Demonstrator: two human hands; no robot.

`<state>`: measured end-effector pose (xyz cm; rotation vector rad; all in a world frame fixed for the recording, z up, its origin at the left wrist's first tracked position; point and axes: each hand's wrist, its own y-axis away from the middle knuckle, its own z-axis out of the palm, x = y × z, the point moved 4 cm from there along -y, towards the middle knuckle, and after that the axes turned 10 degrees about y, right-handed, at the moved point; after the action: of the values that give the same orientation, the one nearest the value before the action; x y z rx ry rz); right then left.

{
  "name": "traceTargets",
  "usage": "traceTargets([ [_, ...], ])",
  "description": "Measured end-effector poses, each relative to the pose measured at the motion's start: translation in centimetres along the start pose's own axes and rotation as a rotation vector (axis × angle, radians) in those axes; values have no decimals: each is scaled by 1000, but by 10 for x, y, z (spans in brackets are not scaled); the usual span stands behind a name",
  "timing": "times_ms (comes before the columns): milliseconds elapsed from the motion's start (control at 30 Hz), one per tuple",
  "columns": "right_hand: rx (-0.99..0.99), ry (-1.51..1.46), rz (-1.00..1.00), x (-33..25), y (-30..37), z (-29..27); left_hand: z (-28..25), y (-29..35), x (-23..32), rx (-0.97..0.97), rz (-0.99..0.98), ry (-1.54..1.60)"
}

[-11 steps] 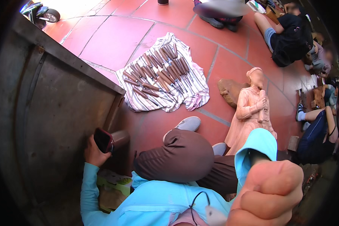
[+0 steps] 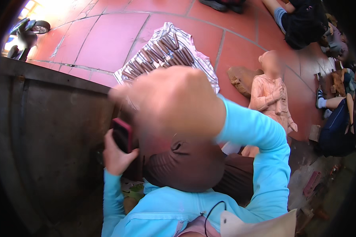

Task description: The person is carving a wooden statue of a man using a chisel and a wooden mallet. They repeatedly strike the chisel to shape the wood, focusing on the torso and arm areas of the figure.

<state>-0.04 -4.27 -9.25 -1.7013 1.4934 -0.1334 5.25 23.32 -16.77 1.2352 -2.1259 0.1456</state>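
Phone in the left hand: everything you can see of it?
The phone is a slim rectangle with rounded corners, a dark face and a pinkish-red rim, perhaps a case. The face is turned toward the camera, no lit display showing; the long sides slant, the top leaning left. The left hand grips its lower part, fingers along the left edge, thumb near the lower right corner. It appears just right of the dark panel; whether they touch is unclear.

Blurred right hand (image 2: 178, 102) foremost, left hand (image 2: 118, 157) lower
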Motion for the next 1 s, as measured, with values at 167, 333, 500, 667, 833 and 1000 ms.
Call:
traceTargets([
  [167, -764, 354, 802, 225, 192, 161, 143, -64, -101, -207, -644, 519],
  [333, -572, 358, 1392, 286, 324, 218, 217, -107, -204, 156, -908, 549],
  [500, -528, 195, 1366, 286, 333, 249, 217, -120, -260, 224, -962, 732],
  [667, -515, 440, 1273, 265, 350, 222, 212, -125, -231, 175, -920, 416],
  [833, -613, 504, 1274, 234, 348, 200, 192, -122, -220, 84, -815, 193],
  [1000, -695, 589, 1344, 209, 348, 179, 186, -127, -231, 95, -682, 147],
])
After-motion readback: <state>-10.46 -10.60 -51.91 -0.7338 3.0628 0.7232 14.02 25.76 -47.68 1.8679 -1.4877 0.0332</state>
